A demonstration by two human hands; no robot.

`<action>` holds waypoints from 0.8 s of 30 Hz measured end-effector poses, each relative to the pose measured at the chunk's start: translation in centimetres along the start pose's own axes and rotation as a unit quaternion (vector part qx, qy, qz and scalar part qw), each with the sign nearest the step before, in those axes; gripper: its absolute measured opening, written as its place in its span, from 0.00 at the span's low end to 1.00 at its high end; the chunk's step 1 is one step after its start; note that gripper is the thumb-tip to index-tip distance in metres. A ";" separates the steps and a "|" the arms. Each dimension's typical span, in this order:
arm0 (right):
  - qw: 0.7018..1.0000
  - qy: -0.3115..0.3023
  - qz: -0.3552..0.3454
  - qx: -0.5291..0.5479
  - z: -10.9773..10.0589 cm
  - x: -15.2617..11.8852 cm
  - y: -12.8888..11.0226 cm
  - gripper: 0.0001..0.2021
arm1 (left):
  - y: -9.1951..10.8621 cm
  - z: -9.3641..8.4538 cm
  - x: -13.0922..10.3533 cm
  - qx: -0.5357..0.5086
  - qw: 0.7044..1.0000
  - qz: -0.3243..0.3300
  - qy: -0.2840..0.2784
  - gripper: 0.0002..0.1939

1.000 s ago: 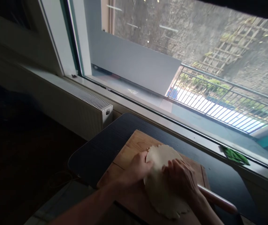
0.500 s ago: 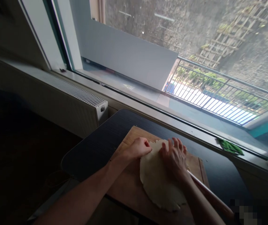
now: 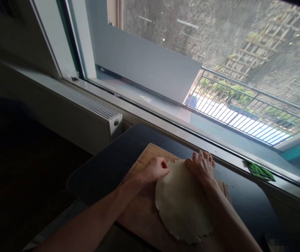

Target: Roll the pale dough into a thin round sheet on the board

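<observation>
A flat, pale sheet of rolled dough [image 3: 180, 199] with a ragged edge lies on a wooden board [image 3: 150, 150]. At the far left rim of the dough, my left hand [image 3: 156, 168] is closed in a pinch, thumb and fingertips on the edge. My right hand [image 3: 202, 166] rests at the far right edge of the sheet, fingers apart and stretched away from me. The right forearm passes over the dough's right side and hides part of it and of the board.
The board sits on a dark table [image 3: 97, 171] with rounded corners. Behind the table runs a windowsill [image 3: 165, 119], where a green cloth [image 3: 260, 170] lies at the right. To the left, a white radiator [image 3: 86, 105] stands against the wall.
My right hand has moved outward to the dough's far right edge, baring more of the sheet. A long rod seen beside the right forearm is now out of sight. The left hand keeps its pinch.
</observation>
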State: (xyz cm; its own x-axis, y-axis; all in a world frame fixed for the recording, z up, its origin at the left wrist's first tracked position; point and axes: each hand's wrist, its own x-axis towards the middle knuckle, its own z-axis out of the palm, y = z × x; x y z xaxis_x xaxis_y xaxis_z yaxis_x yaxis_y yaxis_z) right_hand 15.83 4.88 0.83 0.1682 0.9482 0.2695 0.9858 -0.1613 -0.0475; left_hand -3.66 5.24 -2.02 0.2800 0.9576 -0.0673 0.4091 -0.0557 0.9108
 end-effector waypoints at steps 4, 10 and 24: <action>0.997 0.022 -0.065 0.032 0.7 -1.7 -2.1 0.29 | -0.2 -0.1 -0.2 -0.005 1.000 0.008 0.006 0.09; 0.999 0.036 -0.011 -0.018 -0.4 0.7 1.2 0.23 | 2.8 -0.9 -2.0 -0.076 0.994 -0.068 0.034 0.23; 0.978 0.069 -0.195 -0.005 -1.8 -4.0 4.0 0.20 | 7.5 -0.4 2.1 0.243 0.966 -0.081 -0.030 0.18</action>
State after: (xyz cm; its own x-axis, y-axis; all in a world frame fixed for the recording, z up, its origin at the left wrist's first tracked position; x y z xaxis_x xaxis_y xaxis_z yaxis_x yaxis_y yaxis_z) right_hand 19.12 -0.02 1.36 -0.2221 0.8923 0.3930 0.9750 0.2011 0.0944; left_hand -0.32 6.99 4.81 0.2231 0.9473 -0.2299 0.8068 -0.0470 0.5890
